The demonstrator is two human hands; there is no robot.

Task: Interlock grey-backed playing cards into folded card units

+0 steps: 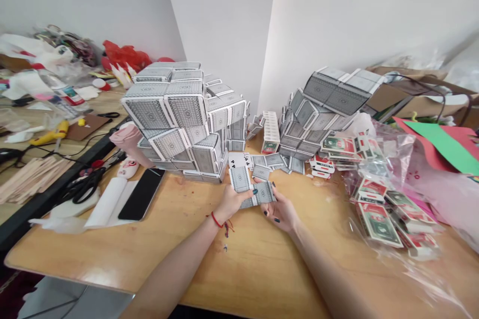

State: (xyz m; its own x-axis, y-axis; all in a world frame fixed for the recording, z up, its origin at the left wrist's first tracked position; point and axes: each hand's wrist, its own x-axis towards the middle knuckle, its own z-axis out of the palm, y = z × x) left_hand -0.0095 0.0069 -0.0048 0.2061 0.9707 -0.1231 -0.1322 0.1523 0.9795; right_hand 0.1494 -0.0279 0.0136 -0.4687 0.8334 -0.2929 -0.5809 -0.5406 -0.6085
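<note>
My left hand (231, 203), with a red string on its wrist, pinches several grey-backed playing cards (240, 179), thumb on top. The fingers of my right hand (282, 211) are closed on the right end of a grey-backed playing card (264, 192) that meets the left hand's cards. Just beyond my hands, loose cards (275, 160) lie on the table, with face-up club cards (239, 159) among them. Large block structures made of folded cards stand at the left (168, 114) and right (322, 109).
Red-and-green card boxes (379, 224) and clear plastic wrap lie at the right. A black phone (142, 194), scissors (88, 184) and a white roll (107, 200) are at the left. Farther left are a yellow glue gun (50, 134) and wooden sticks (28, 179).
</note>
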